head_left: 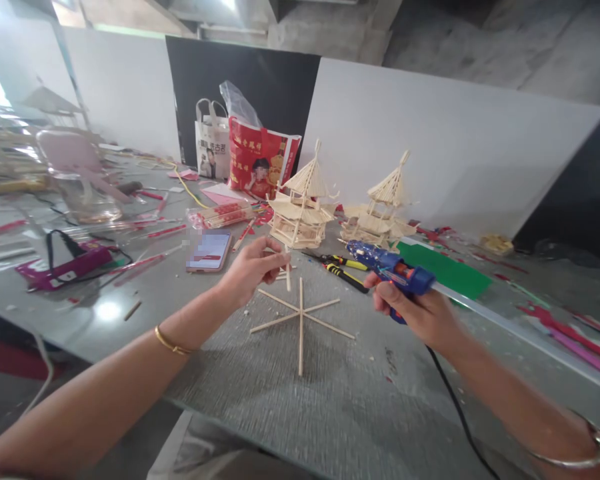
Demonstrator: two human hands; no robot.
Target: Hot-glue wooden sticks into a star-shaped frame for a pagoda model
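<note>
My left hand pinches a short wooden stick, holding it upright above the table. My right hand is wrapped round the grip of a blue glue gun, its nozzle pointing left; a long clear glue stick sticks out of its back end. Between and below the hands lies a six-armed star of wooden sticks, flat on the table. Just beyond my left hand stands a pagoda model of sticks. A few more short sticks lie partly hidden behind my left fingers.
Pliers with yellow and black handles lie beyond the star. A second pagoda model and a green sheet are at the right back. To the left are a phone, a purple pouch and a red bag. A black cord trails rightward.
</note>
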